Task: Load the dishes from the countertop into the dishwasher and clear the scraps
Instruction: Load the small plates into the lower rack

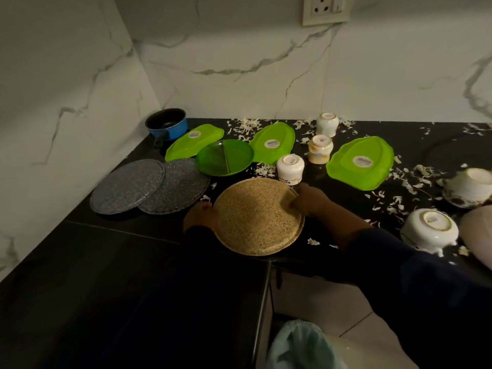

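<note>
Speckled tan round plate [257, 215] upside down on black countertop [106, 241], left grip [198, 215] and right grip [306, 199] holding its rim

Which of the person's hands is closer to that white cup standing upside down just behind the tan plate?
The right hand. It grips the tan plate's right edge, just below the upside-down white cup. The left hand holds the plate's left edge, across the plate from the cup.
</note>
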`<move>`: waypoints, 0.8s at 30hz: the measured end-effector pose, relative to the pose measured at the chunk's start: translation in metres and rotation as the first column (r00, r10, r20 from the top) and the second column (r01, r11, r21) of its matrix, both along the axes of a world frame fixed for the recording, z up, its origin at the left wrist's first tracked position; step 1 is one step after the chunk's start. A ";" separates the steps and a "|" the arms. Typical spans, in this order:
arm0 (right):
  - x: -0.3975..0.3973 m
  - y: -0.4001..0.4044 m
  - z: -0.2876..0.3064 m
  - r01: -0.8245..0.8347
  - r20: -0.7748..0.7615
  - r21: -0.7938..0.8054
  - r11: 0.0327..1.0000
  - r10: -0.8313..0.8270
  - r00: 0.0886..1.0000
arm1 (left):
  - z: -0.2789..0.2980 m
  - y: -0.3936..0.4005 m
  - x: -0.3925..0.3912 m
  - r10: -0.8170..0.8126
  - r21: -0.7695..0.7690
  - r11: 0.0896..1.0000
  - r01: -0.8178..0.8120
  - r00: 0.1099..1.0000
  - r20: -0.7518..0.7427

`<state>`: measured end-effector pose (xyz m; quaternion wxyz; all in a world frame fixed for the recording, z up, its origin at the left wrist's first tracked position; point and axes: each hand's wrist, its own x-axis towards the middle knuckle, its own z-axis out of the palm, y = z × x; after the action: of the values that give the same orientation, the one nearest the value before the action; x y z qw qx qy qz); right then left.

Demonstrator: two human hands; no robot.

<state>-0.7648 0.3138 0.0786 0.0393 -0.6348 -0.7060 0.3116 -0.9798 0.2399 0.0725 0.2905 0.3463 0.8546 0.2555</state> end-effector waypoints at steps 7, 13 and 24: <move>-0.004 0.007 -0.011 0.183 -0.224 -0.157 0.970 -0.216 0.950 | -0.011 0.005 0.000 -0.006 -0.089 0.996 0.004 1.000 -0.025; 0.000 -0.004 -0.006 0.159 -0.596 -0.554 0.817 -0.523 0.609 | -0.014 -0.001 -0.009 0.068 -0.047 0.997 -0.069 0.997 -0.021; 0.085 -0.057 0.141 0.225 -0.416 0.404 0.886 -0.041 0.909 | 0.042 0.024 0.081 0.109 0.359 0.929 -0.091 0.994 -0.032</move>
<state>-0.6801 0.2563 0.2199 0.3463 -0.5807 -0.6892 0.2606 -0.8987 0.2636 0.1140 0.1875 0.3558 0.8176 0.4121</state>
